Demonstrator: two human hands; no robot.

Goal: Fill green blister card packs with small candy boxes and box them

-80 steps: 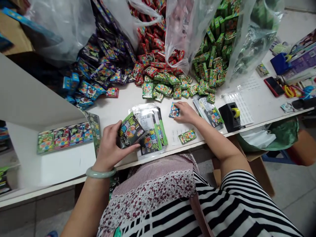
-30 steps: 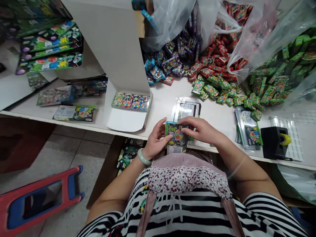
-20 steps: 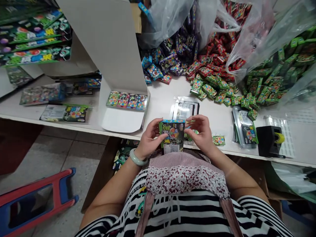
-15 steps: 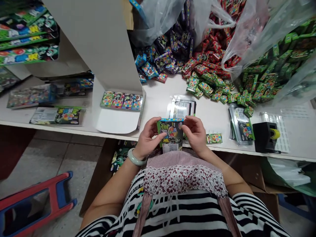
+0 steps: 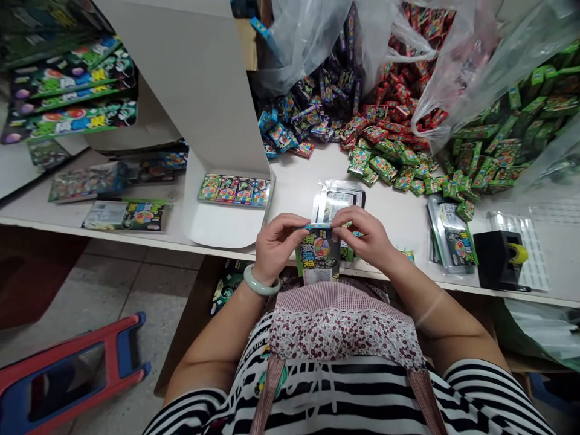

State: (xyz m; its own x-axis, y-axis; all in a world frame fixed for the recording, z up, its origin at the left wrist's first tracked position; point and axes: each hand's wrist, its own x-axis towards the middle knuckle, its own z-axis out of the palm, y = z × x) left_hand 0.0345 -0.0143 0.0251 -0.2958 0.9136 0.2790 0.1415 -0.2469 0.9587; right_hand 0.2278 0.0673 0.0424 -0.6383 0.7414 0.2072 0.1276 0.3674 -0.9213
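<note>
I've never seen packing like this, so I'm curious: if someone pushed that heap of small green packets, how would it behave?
The small green packets would probably slide apart easily, since they lie loose at the heap's edge on the white table. Being flat, they'd likely shift rather than roll. Their wrappers look glossy, so perhaps slippery.

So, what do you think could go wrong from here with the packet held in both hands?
The green-and-black card packet is pinched only along its top edge by the left hand and right hand, out over the front of the white table, so it could slip and drop below. The loose green sachets also touch the loose red sachets, so the two kinds could get mixed.
</note>
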